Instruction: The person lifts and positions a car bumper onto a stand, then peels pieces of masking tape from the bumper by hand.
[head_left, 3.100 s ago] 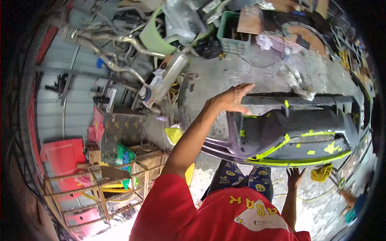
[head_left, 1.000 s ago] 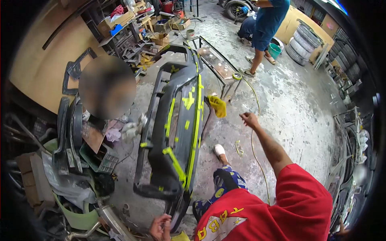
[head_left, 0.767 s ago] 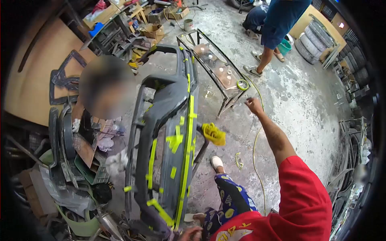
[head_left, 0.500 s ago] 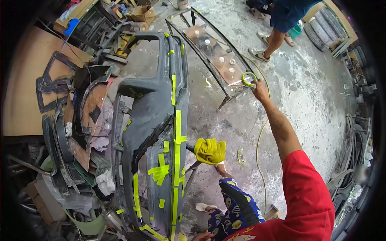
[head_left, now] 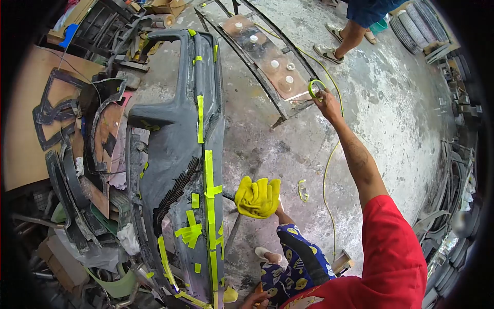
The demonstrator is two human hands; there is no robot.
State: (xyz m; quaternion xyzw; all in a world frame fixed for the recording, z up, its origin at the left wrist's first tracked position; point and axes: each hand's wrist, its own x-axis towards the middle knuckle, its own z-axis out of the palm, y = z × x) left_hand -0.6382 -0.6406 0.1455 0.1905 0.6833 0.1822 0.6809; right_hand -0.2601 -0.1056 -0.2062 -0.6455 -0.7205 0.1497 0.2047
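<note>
My right hand (head_left: 327,104) is stretched far forward, its fingers closed on a roll of yellow-green masking tape (head_left: 311,89). The roll is over the near end of a low metal frame (head_left: 278,109). My left hand (head_left: 253,298) is low by my thigh at the bottom edge; its fingers are mostly hidden. Beside it stands a large grey car bumper (head_left: 177,139) with strips of yellow-green tape (head_left: 209,180) along its edge. A ragged dark mesh-like patch (head_left: 175,198) crosses its surface. A yellow glove (head_left: 257,198) hangs at the bumper's right side.
Several white lids or cups stand on a brown board (head_left: 261,59) in the frame. A hose (head_left: 325,195) snakes across the floor. Another person's leg (head_left: 351,42) is beyond. Scrap parts (head_left: 77,175) crowd the left; tyres (head_left: 419,28) and more parts line the right.
The view has shifted, so the bumper, glove and frame appear further left. My right hand stays forward with the tape roll, which now appears turned more edge-on.
</note>
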